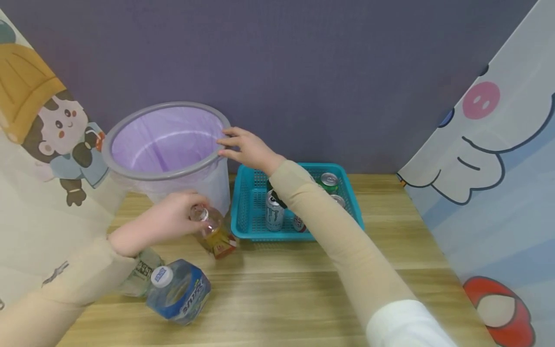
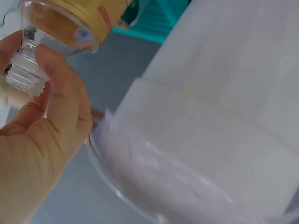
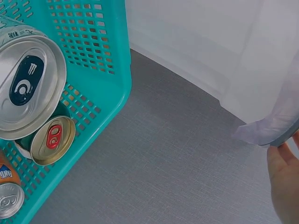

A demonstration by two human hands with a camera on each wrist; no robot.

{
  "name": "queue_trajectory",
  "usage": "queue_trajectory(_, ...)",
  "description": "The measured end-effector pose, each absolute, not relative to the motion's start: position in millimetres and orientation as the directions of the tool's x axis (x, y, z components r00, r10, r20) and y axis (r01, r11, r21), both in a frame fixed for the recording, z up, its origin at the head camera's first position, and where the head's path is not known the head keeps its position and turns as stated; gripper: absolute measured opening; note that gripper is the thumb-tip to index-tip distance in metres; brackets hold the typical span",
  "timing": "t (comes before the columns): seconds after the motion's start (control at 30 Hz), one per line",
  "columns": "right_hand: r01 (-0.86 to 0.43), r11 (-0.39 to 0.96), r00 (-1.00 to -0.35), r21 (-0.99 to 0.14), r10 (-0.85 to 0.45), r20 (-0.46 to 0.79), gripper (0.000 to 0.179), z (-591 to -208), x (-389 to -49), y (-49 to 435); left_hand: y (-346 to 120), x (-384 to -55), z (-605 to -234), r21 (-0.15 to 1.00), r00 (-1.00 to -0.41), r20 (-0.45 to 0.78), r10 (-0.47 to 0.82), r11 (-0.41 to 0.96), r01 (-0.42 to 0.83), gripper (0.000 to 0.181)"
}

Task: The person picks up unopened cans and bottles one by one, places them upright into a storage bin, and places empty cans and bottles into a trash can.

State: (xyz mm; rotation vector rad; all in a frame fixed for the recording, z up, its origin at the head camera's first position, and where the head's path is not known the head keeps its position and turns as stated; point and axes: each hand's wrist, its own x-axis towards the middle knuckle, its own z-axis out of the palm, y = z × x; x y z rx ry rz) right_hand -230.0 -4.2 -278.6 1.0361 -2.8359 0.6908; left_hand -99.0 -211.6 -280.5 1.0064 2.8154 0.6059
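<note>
My left hand (image 1: 175, 217) pinches an uncapped clear plastic bottle (image 1: 218, 238) by its neck, in front of the trash bin (image 1: 208, 188). The bottle has a yellow and red label; in the left wrist view its bare threaded mouth (image 2: 27, 77) shows between thumb and fingers. On the right side of the bin's grey rim (image 1: 130, 171), my right hand (image 1: 249, 149) grips the edge, fingers over the top and thumb on the outside in the right wrist view. A pale purple liner (image 1: 173, 140) covers the bin's inside.
Right of the bin, a turquoise basket (image 1: 244, 212) holds several drink cans, including a silver can (image 1: 274, 214) and a green can (image 1: 328, 180). A blue-labelled bottle (image 1: 179, 294) with a white cap and a greenish bottle (image 1: 140, 272) stand near my left forearm. Printed panels flank the wooden table (image 1: 282, 299).
</note>
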Motion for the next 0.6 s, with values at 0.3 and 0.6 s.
queue_trajectory(0.3,-0.618,0.675,-0.778,-0.404,-0.6,0.188,0.046,-278.7,-230.1,-3.1,-246.6,-92.7,-268.1,0.51,-0.833,0.153,0.531,0.68,0.527,0.02)
queue_trajectory(0.6,-0.617,0.677,-0.778,-0.402,-0.599,0.187,0.046,-279.3,-229.9,-3.7,-275.6,-84.9,-260.4,0.615,-0.891,0.183,0.416,0.658,0.434,0.025)
